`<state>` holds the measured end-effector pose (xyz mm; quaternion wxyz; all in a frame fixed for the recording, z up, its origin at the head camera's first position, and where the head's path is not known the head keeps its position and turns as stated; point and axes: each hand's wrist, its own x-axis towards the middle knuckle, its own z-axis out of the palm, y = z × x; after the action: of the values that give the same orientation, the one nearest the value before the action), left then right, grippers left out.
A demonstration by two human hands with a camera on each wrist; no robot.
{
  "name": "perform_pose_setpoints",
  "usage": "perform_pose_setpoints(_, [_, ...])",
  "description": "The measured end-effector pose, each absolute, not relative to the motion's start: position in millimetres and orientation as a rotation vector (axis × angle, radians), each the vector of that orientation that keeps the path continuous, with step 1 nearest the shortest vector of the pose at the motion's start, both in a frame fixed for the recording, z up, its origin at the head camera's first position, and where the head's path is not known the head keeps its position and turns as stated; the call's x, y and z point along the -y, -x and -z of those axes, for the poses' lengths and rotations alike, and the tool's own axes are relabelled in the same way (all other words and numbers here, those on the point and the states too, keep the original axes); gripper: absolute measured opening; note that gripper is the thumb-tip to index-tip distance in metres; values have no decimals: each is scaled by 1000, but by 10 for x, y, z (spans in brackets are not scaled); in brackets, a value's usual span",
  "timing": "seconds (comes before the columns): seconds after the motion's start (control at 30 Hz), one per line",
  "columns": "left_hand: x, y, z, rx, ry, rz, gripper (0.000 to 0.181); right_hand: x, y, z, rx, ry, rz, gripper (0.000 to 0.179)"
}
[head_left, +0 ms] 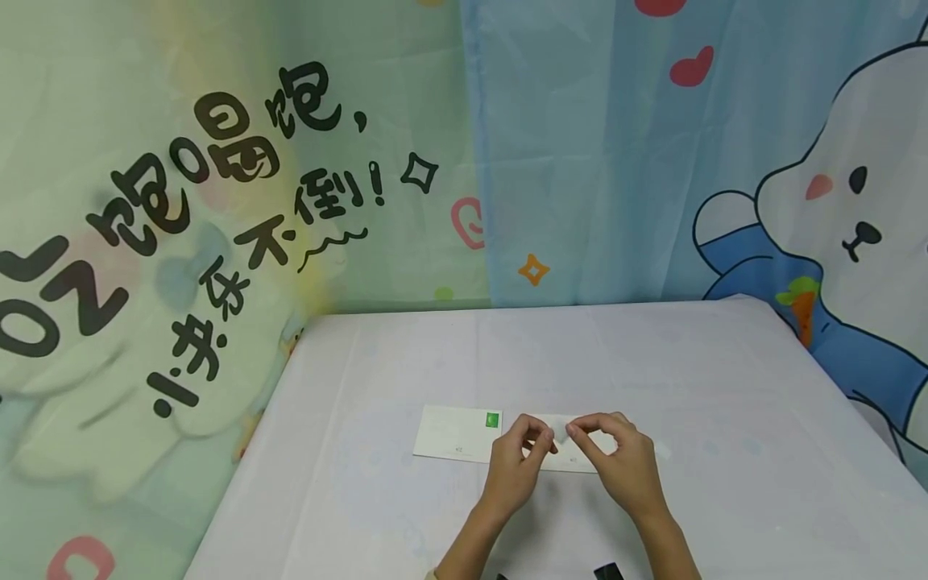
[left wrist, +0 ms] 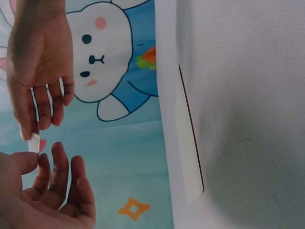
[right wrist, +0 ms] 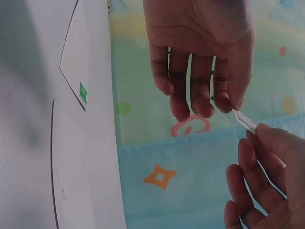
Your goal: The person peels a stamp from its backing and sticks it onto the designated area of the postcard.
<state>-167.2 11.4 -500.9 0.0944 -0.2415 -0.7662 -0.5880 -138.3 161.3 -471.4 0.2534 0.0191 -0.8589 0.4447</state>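
Above a white card (head_left: 569, 462), my left hand (head_left: 513, 471) and right hand (head_left: 629, 471) face each other. Between them is a small, thin white piece (right wrist: 245, 121) that looks like paper or a sticker. Left thumb and forefinger pinch one end, and those of the right hand pinch the other. In the left wrist view the same piece (left wrist: 34, 143) spans the narrow gap between the fingertips. The other fingers are loosely bent. My hands partly cover the card below them. Left of it lies a second white card (head_left: 449, 432), with a green stamp-like square (head_left: 492, 420) in its upper right corner.
Both cards lie side by side on a table with a white cloth (head_left: 377, 362). Behind it hangs a printed curtain (head_left: 580, 161) with a cartoon bear and lettering. A small black object (head_left: 608, 571) shows at the near edge of the head view.
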Motion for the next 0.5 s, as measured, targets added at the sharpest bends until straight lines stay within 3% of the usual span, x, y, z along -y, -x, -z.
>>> perform_pose_setpoints(0.5, [-88, 1621, 4981, 2325, 840, 1719, 15, -1619, 1428, 4764, 2316, -1, -1198, 9])
